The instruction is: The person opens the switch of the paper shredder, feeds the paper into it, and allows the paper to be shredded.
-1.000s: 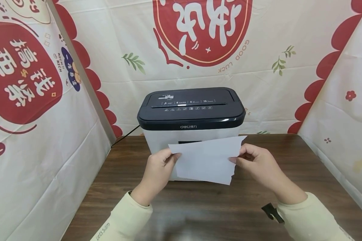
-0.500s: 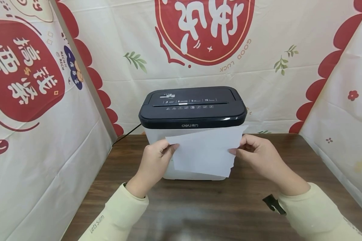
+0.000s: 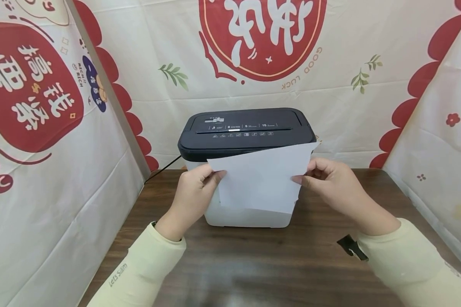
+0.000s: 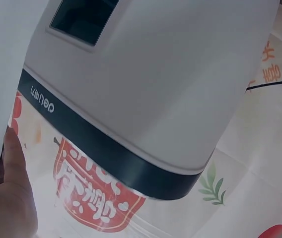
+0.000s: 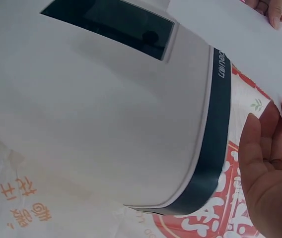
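Observation:
Both hands hold a white sheet of paper with torn edges in front of the paper shredder. My left hand pinches the sheet's left edge between thumb and fingers. At the opposite edge, my right hand pinches it the same way. The sheet's upper edge slants up to the right and overlaps the front of the shredder's black lid, below the feed slot. In the right wrist view, the shredder's dark window shows on its pale body, with the paper beside it.
The shredder stands on a brown wooden table. A black cord runs from its left side to the table edge. Printed cloth hangs behind and on both sides. A black strap end sticks out by the right sleeve.
Both hands have raised the paper, from in front of the shredder's white body to where its top edge overlaps the black lid. The camera view has shifted slightly.

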`<state>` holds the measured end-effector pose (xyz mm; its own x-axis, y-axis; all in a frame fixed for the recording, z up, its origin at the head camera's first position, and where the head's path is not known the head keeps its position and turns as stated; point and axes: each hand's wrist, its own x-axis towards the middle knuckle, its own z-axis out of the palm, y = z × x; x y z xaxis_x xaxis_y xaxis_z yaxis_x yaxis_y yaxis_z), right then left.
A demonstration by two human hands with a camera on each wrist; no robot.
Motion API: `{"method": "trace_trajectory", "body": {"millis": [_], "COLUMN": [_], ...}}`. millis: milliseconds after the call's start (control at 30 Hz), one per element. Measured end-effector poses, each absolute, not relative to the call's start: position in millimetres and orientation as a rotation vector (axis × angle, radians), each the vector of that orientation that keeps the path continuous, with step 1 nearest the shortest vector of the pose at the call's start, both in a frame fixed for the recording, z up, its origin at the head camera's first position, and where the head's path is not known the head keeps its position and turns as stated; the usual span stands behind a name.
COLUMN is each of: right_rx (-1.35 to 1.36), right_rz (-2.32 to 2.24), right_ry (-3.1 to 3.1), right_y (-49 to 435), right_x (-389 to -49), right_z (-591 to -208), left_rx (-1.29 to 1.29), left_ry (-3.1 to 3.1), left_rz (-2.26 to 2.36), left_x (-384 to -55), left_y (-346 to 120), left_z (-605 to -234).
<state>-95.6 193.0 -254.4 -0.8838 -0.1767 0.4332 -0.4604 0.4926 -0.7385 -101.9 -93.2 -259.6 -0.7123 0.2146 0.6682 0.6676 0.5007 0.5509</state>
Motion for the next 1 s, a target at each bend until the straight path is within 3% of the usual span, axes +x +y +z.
{"method": "trace_trajectory", "body": {"millis": [1000], "right_rx": [0.546], "right_rz": [1.425], "right_ry": [-2.411], "right_y": [197], "right_x": [-110], "right_z": [-194], "left_rx": [-0.74], "left_ry": [-2.16], "left_rz": [-1.091], "left_x": [-108], "left_y": [-93], "left_z": [-201]}}
